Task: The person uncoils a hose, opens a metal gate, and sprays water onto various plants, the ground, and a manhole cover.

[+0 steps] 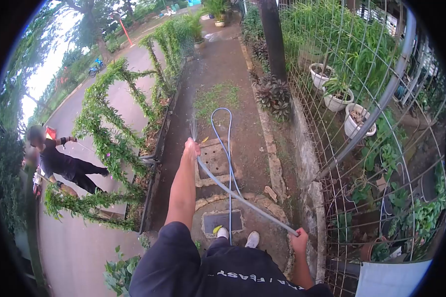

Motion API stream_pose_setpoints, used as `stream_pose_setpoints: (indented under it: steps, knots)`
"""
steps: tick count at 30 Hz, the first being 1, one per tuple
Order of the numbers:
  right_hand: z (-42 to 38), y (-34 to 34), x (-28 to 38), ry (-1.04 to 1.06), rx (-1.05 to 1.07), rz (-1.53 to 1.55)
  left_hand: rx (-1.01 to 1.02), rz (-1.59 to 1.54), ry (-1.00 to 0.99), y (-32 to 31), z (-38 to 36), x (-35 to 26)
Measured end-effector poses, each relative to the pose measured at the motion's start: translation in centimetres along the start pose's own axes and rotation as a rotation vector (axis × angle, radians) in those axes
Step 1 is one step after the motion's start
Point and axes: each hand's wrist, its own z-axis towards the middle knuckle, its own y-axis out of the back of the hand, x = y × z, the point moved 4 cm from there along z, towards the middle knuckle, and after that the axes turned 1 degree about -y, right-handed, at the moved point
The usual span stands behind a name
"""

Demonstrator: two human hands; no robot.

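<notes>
While both hands' fingers grip it, left hand (191, 148) and right hand (299, 241), the pale blue-grey hose (243, 199) apparently sprays water.

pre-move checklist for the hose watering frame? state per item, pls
1. Left hand closed on the hose at its spraying end: ok.
2. Right hand grip on the hose farther back: ok.
3. Water leaving the end: ok, a faint spray rises above the left hand.
4. Hose free of kinks: cannot tell; the loop lying on the dirt path looks smooth, but the run behind the right hand is hidden.
5. Feet clear of the hose: not ok, the line runs right beside the white shoes.
6. Person beyond the vine hedge out of the spray: ok, well to the left.
</notes>
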Motion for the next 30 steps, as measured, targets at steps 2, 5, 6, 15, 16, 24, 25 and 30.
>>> stream_pose_setpoints:
  steps: [2, 5, 6, 15, 16, 24, 25, 30]
  knots:
    - [0.5, -0.2, -0.2, -0.019, 0.009, 0.018, 0.012, -0.018, -0.005, -0.2, 0.7, -0.2]
    - [1.7, -1.5, -0.6, -0.031, 0.042, 0.033, 0.025, -0.022, -0.050, -0.2, 1.8, -0.7]
    - [2.0, -1.7, 0.2, -0.080, 0.056, 0.057, 0.014, -0.044, -0.056, -0.2, 1.8, -0.9]
    - [3.3, -4.3, 7.8, -0.134, 0.064, -0.031, -0.005, -0.246, 0.060, 6.2, 10.6, 0.8]
    - [3.5, -5.2, 8.7, -0.144, 0.073, -0.038, -0.006, -0.249, 0.060, 7.0, 11.3, 0.5]
    - [3.4, -13.2, 14.0, -0.080, 0.044, -0.142, -0.008, -0.378, 0.107, 14.6, 16.8, -2.7]
    - [3.2, -14.4, 14.5, -0.072, 0.045, -0.156, -0.035, -0.368, 0.101, 15.6, 16.8, -3.4]
    - [3.8, -20.0, 17.1, -0.072, 0.035, -0.105, -0.052, -0.396, 0.114, 20.5, 19.8, -7.4]
